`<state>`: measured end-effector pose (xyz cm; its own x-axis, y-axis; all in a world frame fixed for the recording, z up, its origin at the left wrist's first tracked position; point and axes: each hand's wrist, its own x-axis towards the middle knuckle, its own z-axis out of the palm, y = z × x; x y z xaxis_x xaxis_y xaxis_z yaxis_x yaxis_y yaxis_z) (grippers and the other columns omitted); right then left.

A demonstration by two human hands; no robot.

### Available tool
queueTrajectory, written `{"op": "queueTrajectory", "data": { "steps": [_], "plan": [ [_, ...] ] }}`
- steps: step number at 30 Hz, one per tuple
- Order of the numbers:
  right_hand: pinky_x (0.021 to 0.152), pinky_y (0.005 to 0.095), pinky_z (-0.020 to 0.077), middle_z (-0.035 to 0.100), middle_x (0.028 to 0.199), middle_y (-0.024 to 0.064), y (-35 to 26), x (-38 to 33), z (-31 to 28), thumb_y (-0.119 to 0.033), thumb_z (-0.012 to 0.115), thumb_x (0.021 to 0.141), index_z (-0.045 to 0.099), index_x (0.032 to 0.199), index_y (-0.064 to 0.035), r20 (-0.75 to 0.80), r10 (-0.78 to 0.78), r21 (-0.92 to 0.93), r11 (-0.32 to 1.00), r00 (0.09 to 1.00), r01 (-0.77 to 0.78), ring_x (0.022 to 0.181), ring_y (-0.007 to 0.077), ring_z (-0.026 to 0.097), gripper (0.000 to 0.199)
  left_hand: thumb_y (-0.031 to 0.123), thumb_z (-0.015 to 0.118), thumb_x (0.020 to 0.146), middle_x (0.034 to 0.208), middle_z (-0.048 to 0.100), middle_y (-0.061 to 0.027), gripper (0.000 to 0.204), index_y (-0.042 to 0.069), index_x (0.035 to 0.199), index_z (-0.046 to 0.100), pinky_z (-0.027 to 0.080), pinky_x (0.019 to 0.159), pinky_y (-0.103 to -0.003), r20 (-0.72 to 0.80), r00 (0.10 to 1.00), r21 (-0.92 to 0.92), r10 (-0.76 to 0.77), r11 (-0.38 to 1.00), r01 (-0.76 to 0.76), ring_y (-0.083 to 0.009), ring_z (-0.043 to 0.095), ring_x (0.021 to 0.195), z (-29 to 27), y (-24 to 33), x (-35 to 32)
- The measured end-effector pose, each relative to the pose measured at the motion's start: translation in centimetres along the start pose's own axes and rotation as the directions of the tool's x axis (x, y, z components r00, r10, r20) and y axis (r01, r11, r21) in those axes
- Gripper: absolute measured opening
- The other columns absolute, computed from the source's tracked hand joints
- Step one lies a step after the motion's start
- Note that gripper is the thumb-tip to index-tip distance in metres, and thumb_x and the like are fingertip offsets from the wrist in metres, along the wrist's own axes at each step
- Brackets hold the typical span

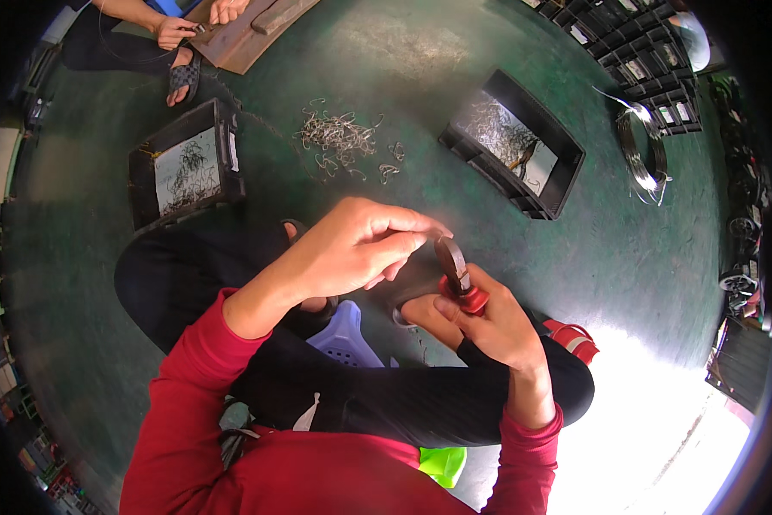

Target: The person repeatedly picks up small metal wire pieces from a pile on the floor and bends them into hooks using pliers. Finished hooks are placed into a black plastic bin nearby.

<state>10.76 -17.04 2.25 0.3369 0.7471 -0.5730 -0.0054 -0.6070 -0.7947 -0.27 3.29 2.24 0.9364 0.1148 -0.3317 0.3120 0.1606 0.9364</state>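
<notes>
My right hand [504, 324] is wrapped round the red handles of a pair of pliers [451, 259], whose dark metal jaws point up and slightly left. Close to the jaw tip, the thumb and index finger of my left hand [345, 249] come together in a pinch. Whatever lies between those fingertips is too small to make out. Beyond my hands, a pile of small bent wire hooks [339, 136] is spread on the green floor [386, 202], with a few loose ones at its right.
Black crates with small metal pieces stand at left [234, 142] and right [566, 176]. A wire coil [635, 150] lies near stacked black crates [639, 47]. A blue-violet plastic stool [349, 336] is between my legs. At upper left, another person's hands [176, 33] work beside a board [244, 43].
</notes>
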Motion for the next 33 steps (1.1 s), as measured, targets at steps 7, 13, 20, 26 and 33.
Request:
{"op": "queueTrajectory", "data": {
  "steps": [7, 13, 20, 26, 33],
  "plan": [
    [0.079, 0.0261, 0.0432, 0.056, 0.088, 0.001, 0.37, 0.14, -0.06, -0.021, 0.069, 0.089, 0.057, 0.107, -0.0001, 0.027, 0.025, 0.011, 1.0, 0.999, -0.025, 0.084, 0.0099, 0.05, 0.03, 0.006, 0.048, 0.096, 0.057, 0.046, 0.0033, 0.027, 0.003, 0.115, 0.067, 0.031, 0.044, -0.02, 0.023, 1.0, -0.04, 0.008, 0.999, -0.007, -0.0031, 0.04, 0.048, -0.23, -0.31, 0.09],
    [0.079, 0.026, 0.0431, 0.057, 0.088, 0.0013, 0.74, 0.27, -0.09, -0.022, 0.07, 0.089, 0.057, 0.107, -0.0002, 0.03, 0.016, -0.018, 1.0, 0.999, -0.016, 0.084, 0.0098, 0.05, 0.031, 0.006, 0.049, 0.096, 0.057, 0.047, 0.0028, 0.027, 0.003, 0.114, 0.068, 0.032, 0.044, -0.02, 0.019, 1.0, -0.033, 0.0, 0.999, 0.0, -0.0029, 0.04, 0.048, -0.21, -0.28, 0.09],
    [0.079, 0.0258, 0.0431, 0.056, 0.088, 0.0012, 0.76, 0.33, -0.21, -0.021, 0.069, 0.089, 0.057, 0.107, -0.0004, 0.037, 0.031, -0.057, 0.998, 0.999, -0.029, 0.084, 0.0097, 0.05, 0.03, 0.007, 0.05, 0.096, 0.057, 0.049, 0.0021, 0.026, 0.003, 0.114, 0.068, 0.033, 0.044, -0.02, 0.025, 1.0, -0.024, -0.009, 1.0, 0.009, -0.0027, 0.041, 0.048, -0.12, -0.38, 0.24],
    [0.064, 0.0243, 0.0429, 0.055, 0.084, -0.0001, 0.9, 0.26, -0.1, -0.021, 0.069, 0.09, 0.057, 0.107, -0.0009, 0.067, 0.06, 0.04, 0.997, 0.996, -0.063, 0.073, 0.0073, 0.049, 0.029, 0.008, 0.05, 0.096, 0.058, 0.05, 0.0021, 0.026, 0.003, 0.115, 0.067, 0.033, 0.044, -0.02, 0.047, 0.999, -0.043, -0.022, 0.999, 0.024, -0.0027, 0.041, 0.048, -0.28, -0.49, 0.26],
    [0.066, 0.0296, 0.0454, 0.063, 0.07, 0.0081, 0.69, 0.33, 0.17, -0.025, 0.07, 0.087, 0.058, 0.096, -0.0006, -0.009, 0.002, -0.011, 1.0, 1.0, -0.002, 0.066, 0.015, 0.059, 0.028, 0.009, 0.05, 0.097, 0.058, 0.048, 0.0025, 0.026, 0.004, 0.116, 0.067, 0.033, 0.047, -0.021, 0.039, 0.999, -0.032, -0.016, 0.999, 0.018, -0.003, 0.041, 0.05, -0.18, -0.61, 0.25]
  ]
}}
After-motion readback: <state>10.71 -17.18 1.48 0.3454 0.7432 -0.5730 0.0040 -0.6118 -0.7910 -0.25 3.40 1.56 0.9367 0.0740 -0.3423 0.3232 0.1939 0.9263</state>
